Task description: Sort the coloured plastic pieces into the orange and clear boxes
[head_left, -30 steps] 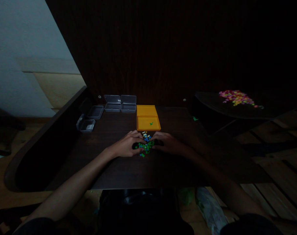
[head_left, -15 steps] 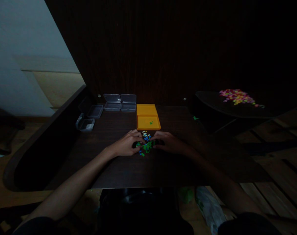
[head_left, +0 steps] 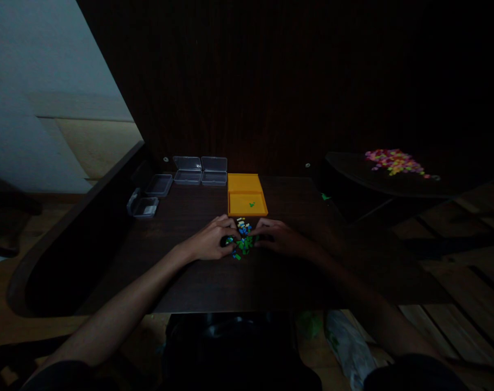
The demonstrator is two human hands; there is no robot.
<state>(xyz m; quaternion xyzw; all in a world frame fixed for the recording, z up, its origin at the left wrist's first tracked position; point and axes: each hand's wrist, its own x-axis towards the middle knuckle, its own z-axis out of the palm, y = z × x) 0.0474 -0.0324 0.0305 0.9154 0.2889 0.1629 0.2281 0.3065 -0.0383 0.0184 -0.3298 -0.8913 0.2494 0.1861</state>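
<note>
- pile of small pieces (head_left: 244, 244): mostly green and blue, loose on dark tabletop (head_left: 214, 288).
- left hand (head_left: 213, 239): fingers curled, thumb and forefinger parted at pile's left edge; cannot tell whether any piece is held.
- right hand (head_left: 280, 238): likewise curled, parted, at right edge; hold unclear.
- yellow box (head_left: 241, 183): open, just beyond pile, green bits (head_left: 252, 205) inside.

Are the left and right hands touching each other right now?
Apart. The head view shows a gap between the fingertips of the left hand and right hand, with small green and blue pieces visible in it.
</note>
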